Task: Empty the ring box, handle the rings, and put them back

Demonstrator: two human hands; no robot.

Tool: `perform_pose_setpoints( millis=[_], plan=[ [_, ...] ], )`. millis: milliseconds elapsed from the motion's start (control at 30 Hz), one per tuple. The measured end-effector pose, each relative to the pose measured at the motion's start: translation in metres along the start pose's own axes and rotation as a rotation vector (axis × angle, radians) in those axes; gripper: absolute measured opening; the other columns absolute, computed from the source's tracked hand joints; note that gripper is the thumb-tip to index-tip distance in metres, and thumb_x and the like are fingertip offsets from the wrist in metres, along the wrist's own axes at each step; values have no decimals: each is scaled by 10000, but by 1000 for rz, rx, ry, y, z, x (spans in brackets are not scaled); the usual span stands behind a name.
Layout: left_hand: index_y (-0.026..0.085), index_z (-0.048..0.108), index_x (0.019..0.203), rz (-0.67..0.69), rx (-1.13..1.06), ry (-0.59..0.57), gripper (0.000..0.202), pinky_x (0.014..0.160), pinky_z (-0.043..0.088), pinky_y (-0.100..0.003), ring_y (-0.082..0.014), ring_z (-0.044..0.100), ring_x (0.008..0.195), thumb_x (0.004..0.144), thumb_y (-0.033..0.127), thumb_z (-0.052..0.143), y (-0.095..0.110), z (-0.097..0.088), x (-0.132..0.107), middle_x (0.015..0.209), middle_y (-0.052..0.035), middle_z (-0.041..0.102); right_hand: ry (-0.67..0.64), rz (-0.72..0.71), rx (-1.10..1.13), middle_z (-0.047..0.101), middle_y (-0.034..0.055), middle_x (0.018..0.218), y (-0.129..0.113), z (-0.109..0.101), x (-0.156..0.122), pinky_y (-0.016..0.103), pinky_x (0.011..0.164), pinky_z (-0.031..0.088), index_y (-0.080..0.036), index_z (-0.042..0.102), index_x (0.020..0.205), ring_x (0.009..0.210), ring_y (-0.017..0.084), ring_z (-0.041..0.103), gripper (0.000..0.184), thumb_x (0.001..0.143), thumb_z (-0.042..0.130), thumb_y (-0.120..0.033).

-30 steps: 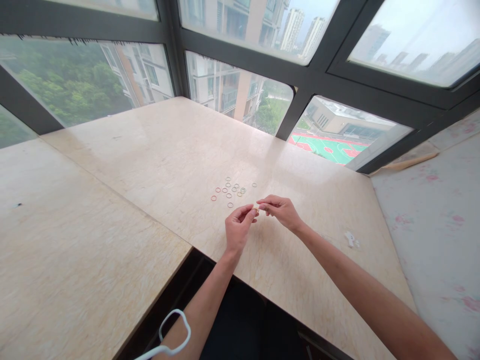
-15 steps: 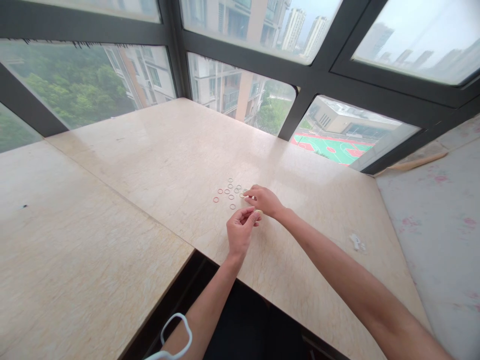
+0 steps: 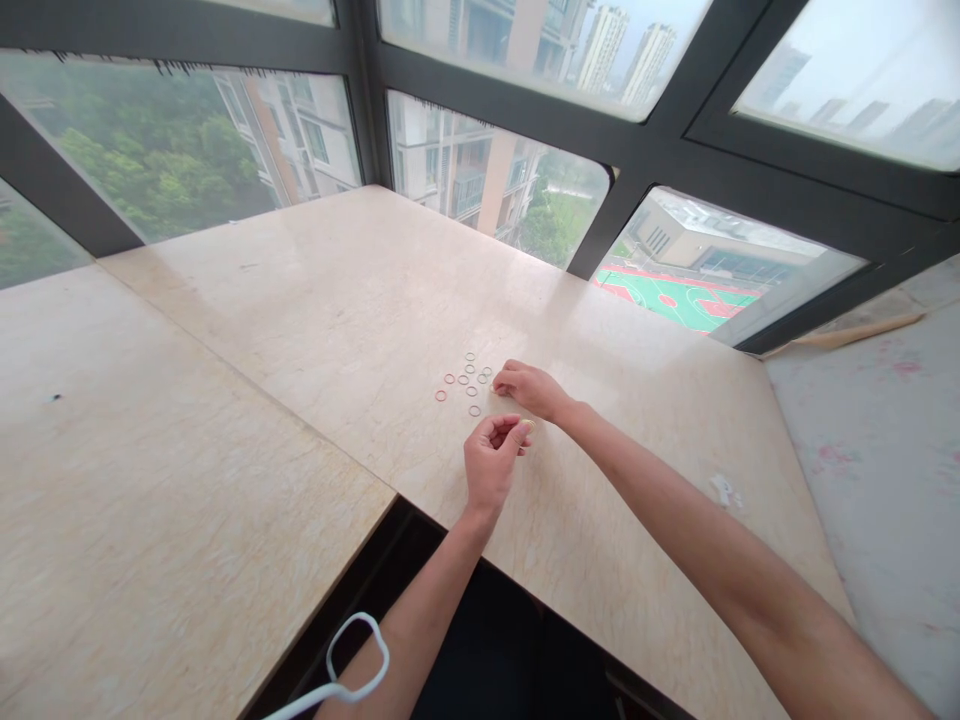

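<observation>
Broadly, a wide pale marble tabletop (image 3: 300,300) fills the view beneath dark-framed windows (image 3: 487,190) that look out on city buildings. Two bare forearms reach onto it from below. The right hand (image 3: 529,388) rests farther out, its fingers curled down at the near-right edge of a cluster of small coloured rings (image 3: 465,378) lying flat on the stone; whether it has pinched one cannot be told. The left hand (image 3: 491,462) hovers nearer, thumb and forefinger closed on a yellowish ring (image 3: 528,427). These rings look thin, feather-light and probably stretchy, so they would likely slide on polished marble; a fingertip pinch across the rim seems the surest hold. A second earlier both hands met over that one ring; since then the right has gone forward to the cluster.
</observation>
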State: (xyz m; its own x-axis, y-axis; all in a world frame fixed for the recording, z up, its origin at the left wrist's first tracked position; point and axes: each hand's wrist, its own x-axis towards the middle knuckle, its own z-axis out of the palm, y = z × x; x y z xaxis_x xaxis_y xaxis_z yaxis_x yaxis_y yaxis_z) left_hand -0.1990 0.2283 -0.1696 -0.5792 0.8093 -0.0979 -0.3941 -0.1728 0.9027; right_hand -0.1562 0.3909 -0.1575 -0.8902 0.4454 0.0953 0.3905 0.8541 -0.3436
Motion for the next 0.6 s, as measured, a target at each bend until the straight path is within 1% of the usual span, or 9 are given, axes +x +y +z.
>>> perform_pose_setpoints(
  millis=[100,233,333,400,500,567,600],
  plan=[
    [120,654,866,2,9,4,253,572,502,-230,-137,633,632,748,327,738,1,0,0,714,-44,656,-14,-10,-33,550,38,900,-2,0,-1,226,635,343,-168,619,777,740,123,514,169,847,490,-85],
    [124,658,864,12,19,-2,245,576,499,-230,-135,630,636,754,331,730,1,0,-1,721,-45,656,-21,-13,-77,529,45,928,-3,3,-5,235,610,318,-167,579,824,705,123,468,161,859,444,-87],
    [126,658,871,10,19,-5,246,574,498,-228,-135,630,638,754,330,731,0,0,-1,721,-43,656,-15,-13,-30,515,47,945,-2,8,-7,242,630,336,-168,555,829,720,129,462,138,849,438,-98],
    [125,657,871,10,20,-1,248,573,499,-228,-135,630,636,753,329,732,0,0,-1,717,-42,654,22,-5,84,511,50,935,-1,10,-9,252,680,368,-166,542,801,765,139,479,129,836,433,-106],
    [124,654,866,11,14,1,243,573,504,-229,-134,630,632,755,326,731,0,0,0,714,-39,652,129,43,333,507,52,872,-3,9,-13,281,750,396,-164,514,742,815,154,489,101,805,443,-129],
    [121,652,865,9,-4,-1,242,577,514,-235,-136,635,630,757,322,730,0,0,0,718,-39,653,153,118,531,485,31,787,-7,5,-18,279,692,399,-170,492,737,738,144,472,93,819,475,-210],
    [119,651,866,10,-16,0,243,584,522,-241,-138,640,634,758,321,730,0,0,0,725,-41,655,136,167,644,463,12,740,-10,2,-22,268,635,386,-175,479,749,675,131,448,130,832,498,-273]
  ],
)
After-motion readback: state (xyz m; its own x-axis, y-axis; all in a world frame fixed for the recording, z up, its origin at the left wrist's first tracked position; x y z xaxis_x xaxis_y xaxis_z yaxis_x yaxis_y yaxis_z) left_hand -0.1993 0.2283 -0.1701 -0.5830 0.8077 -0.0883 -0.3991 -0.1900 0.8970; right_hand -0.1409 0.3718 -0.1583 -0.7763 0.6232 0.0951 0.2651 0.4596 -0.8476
